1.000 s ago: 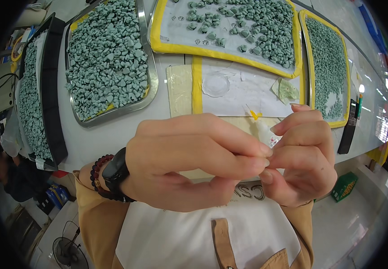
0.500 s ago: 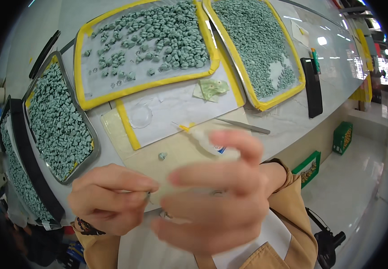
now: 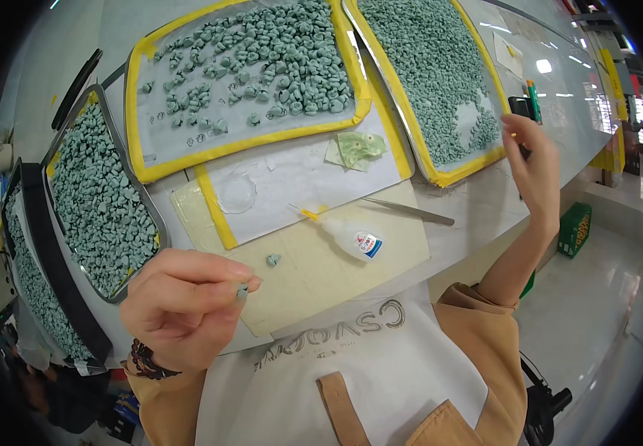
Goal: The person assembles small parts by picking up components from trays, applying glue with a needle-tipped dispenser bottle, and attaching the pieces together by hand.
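Near the mat's left edge, my left hand [image 3: 180,301] pinches a small grey-green piece [image 3: 242,291] between thumb and fingertips. My right hand [image 3: 535,171] reaches out to the right edge of a yellow-edged tray [image 3: 444,177] filled with tiny grey-green pieces; its fingers are apart and nothing shows in them. Another loose grey-green piece [image 3: 274,259] lies on the cream mat [image 3: 314,286]. Beside it rests a white squeeze bottle [image 3: 352,236] with a yellow cap and a thin needle tip. Metal tweezers [image 3: 414,212] lie just beyond the bottle.
A second yellow-edged tray [image 3: 247,139] at the back holds larger grey-green pieces. Two more filled trays, one grey-rimmed [image 3: 159,223] and one black-walled [image 3: 53,271], stand left. A clear round disc [image 3: 237,193] and a green patterned scrap [image 3: 361,150] lie on white paper.
My right hand has swung from in front of my chest out to the right-hand tray. The left hand stays nearly in place, and its pinched piece now shows more plainly.
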The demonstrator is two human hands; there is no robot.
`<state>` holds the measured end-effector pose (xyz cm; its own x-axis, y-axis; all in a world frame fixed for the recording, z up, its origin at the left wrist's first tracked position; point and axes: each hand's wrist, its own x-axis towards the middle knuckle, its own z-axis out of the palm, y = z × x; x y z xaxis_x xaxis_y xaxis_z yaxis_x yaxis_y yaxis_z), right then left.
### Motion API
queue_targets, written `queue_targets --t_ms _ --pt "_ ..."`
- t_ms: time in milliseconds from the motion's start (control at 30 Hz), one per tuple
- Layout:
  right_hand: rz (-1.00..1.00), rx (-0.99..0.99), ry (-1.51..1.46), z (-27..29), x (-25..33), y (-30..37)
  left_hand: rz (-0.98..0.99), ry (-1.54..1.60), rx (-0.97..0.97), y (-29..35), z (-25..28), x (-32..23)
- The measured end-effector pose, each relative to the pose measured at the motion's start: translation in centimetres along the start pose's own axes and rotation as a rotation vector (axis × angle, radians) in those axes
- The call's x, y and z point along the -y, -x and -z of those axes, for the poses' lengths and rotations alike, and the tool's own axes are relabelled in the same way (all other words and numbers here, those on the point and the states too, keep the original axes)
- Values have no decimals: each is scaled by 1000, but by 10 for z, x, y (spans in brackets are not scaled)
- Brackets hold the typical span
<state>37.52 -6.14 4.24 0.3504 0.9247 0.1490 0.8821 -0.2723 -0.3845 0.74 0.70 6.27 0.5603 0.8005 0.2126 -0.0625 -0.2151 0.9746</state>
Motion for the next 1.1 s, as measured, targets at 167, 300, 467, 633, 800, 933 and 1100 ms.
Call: queue_targets --t_ms 167,300,467,633,800,933,1100 --pt "-90 71 184 -31 -9 -12 39 33 -2 -1 -1 6" --pt "0 64 -154 -35 8 -26 84 126 -34 -2 2 11" --pt "-5 13 -45 -25 -5 -22 100 164 -61 -1 2 10" --pt "8 94 -117 -33 -2 -17 105 117 42 1 0 2" --pt "24 89 -101 -43 5 -13 -35 -76 383 5 -3 0" --pt "70 3 -123 -40 5 -17 14 -103 347 13 -8 0" --pt "239 -31 60 -44 25 -20 327 162 -51 29 -3 0"
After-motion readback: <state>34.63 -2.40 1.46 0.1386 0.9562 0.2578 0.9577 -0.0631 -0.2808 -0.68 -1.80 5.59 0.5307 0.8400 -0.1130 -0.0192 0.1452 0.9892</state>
